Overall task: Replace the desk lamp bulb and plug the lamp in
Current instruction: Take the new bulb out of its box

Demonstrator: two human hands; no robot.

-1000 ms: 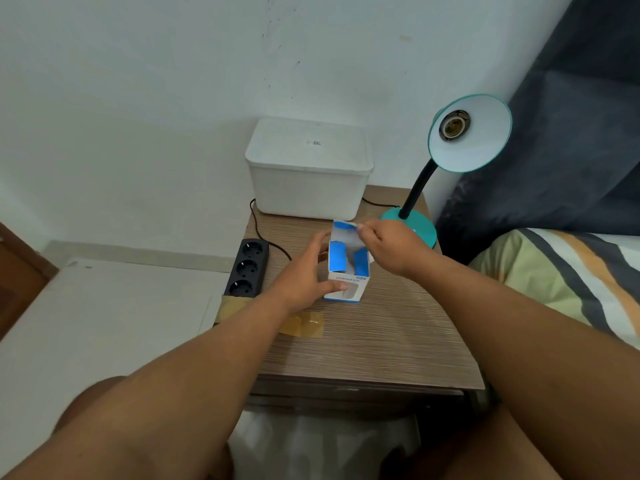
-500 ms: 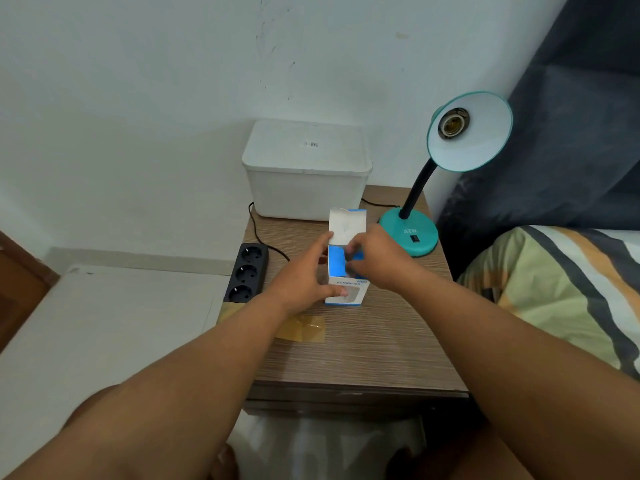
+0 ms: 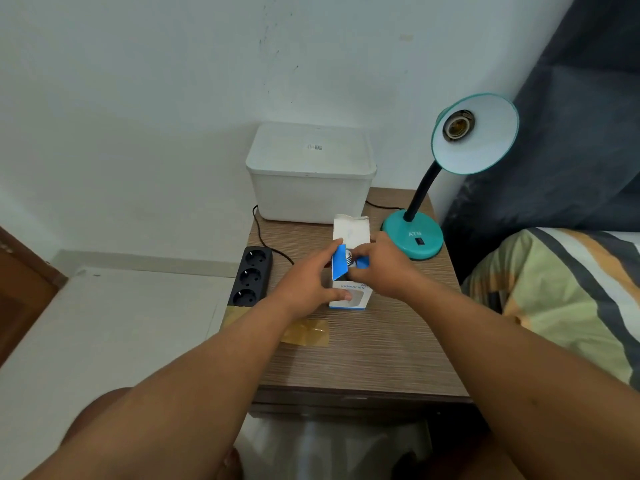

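Observation:
A small white and blue carton [image 3: 349, 296] stands upright on the wooden bedside table [image 3: 363, 358], its top flaps folded open. My left hand [image 3: 304, 282] grips the carton's left side. My right hand [image 3: 384, 268] reaches into the open top, fingers at the metal screw base of a bulb [image 3: 350, 255] that peeks out. The teal desk lamp [image 3: 414, 235] stands at the table's back right, its shade [image 3: 481, 140] tilted toward me with an empty socket [image 3: 457, 125]. A black power strip [image 3: 251, 280] with three sockets lies along the table's left edge.
A white lidded plastic box [image 3: 310, 174] sits at the back against the wall, a black cord [image 3: 266, 244] running beside it. Brown tape [image 3: 304, 332] sticks to the tabletop. A striped pillow [image 3: 561, 299] lies on the right, a white surface [image 3: 110, 334] on the left.
The carton's top flap went from being pulled up to standing fully open. My right hand moved from the flap down into the opening, and the bulb's base now shows.

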